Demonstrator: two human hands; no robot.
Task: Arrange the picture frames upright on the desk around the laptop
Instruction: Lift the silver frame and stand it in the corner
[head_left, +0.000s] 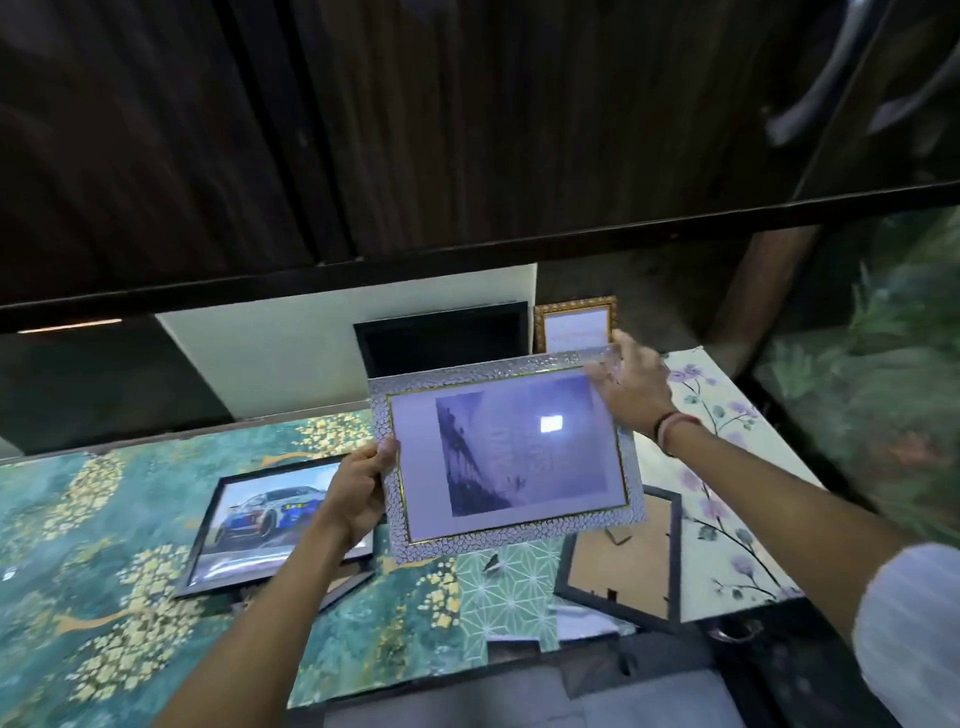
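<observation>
Silver frame (506, 452): held in the air above the desk (104, 519) middle, in front of the laptop (441, 338), glass side up.
Left hand (358, 488): closed on its left edge.
Right hand (631, 384): closed on its top right corner, probably to tilt it upright.
Gold frame (574, 322): already upright at the desk's back edge, right of the laptop.
Car frame (270, 519): flat, near the front edge.

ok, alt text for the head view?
Both hands hold a silver textured frame above the desk: left hand on its left edge, right hand at its top right corner. A car picture lies flat left; the laptop stands behind.
</observation>
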